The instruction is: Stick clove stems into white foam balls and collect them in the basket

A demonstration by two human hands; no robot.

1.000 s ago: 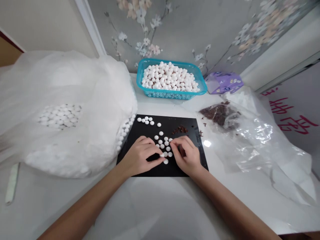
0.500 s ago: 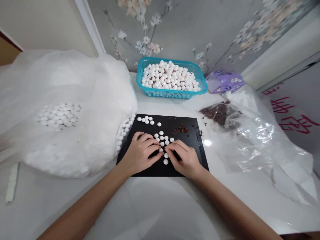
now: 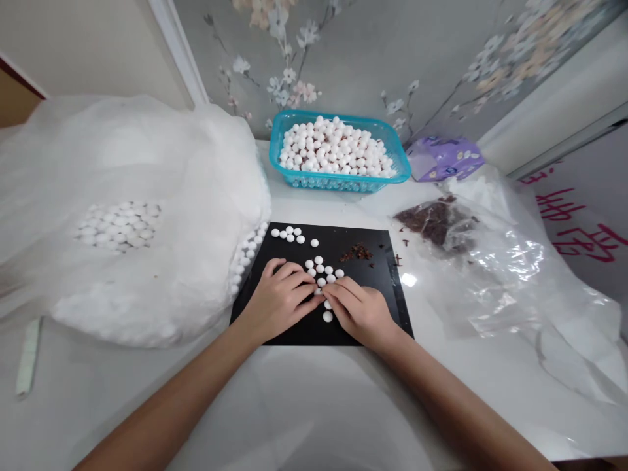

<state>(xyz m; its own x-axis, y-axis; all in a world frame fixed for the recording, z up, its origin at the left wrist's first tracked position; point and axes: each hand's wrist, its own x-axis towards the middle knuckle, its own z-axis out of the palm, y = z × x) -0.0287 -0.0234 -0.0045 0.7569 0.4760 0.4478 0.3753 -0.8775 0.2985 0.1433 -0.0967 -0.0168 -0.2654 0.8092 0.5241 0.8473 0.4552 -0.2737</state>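
On a black board (image 3: 289,330), my two hands meet among several small white balls (image 3: 328,270). My left hand (image 3: 282,297) is closed, thumb and fingertips pinching one white ball (image 3: 318,292). From the other side, my right hand (image 3: 360,307) comes up to that same ball with its thumb and forefinger pressed together. Whatever lies between those right fingertips is too small to make out. A little heap of thin brown pieces (image 3: 357,252) lies beyond my right hand. More white balls (image 3: 289,234) are grouped at the board's far left corner.
A blue plastic basket (image 3: 338,182) full of white balls stands at the back against the wall. On the left bulges a big translucent bag (image 3: 147,281) of white balls. To the right lie a clear bag (image 3: 490,275) with brown pieces (image 3: 436,222) and a purple packet (image 3: 446,159).
My right fingertips have come slightly closer to the ball in my left hand. The whole view has shifted a little; the other things stay where they were.
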